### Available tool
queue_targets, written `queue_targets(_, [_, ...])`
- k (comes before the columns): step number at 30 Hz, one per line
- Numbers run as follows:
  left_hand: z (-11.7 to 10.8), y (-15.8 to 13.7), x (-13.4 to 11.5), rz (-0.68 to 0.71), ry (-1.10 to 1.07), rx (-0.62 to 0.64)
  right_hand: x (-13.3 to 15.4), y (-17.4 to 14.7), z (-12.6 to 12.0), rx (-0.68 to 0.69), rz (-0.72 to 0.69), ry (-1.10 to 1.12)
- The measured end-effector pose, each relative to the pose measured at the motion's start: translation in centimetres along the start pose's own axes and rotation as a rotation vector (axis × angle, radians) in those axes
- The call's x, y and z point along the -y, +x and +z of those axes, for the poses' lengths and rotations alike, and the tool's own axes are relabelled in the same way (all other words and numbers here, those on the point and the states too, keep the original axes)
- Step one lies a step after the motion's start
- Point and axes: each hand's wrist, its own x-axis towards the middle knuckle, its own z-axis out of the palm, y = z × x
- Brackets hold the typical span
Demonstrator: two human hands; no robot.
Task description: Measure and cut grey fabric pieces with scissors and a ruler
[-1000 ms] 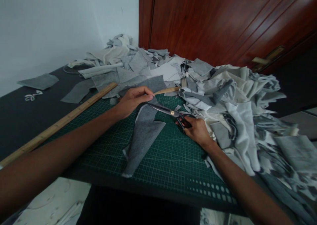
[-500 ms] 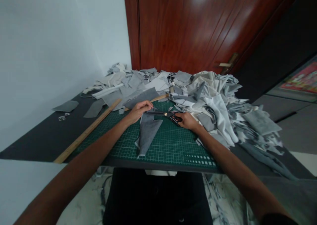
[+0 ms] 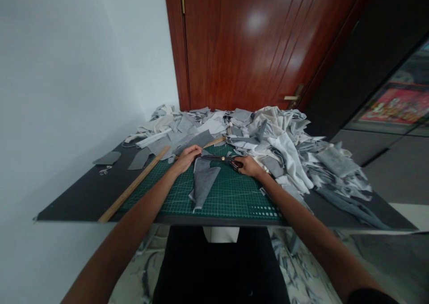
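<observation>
A grey piece of fabric (image 3: 205,181) hangs in a tapering shape over the green cutting mat (image 3: 231,192). At its upper edge my left hand (image 3: 188,159) is closed, the fingers pinching the cloth. Black scissors (image 3: 223,158) lie level across the top of the fabric, blades pointing left towards my left fingers. My right hand (image 3: 248,166) is wrapped around the scissors' handles. The blades look closed or nearly so; the exact gap is too small to tell.
A wooden ruler (image 3: 134,185) lies slantwise at the mat's left side. Behind and to the right are heaped grey and white fabric scraps (image 3: 284,147). Two flat grey pieces, one a cut panel (image 3: 107,158), rest on the dark table (image 3: 77,197) at left. A wooden door (image 3: 241,45) stands behind.
The camera view has shifted, so the table sits a little differently in frame. The scissor blades have come together at the fabric's top edge, and my left fingers have closed in beside their tips.
</observation>
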Motion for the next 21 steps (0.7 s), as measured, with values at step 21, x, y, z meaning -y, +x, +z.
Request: queue_targets(21, [-1.3,1.3,1.0,-0.059,-0.161,-0.079,0.1,0.0,-0.2,-0.033,0.024,-0.041])
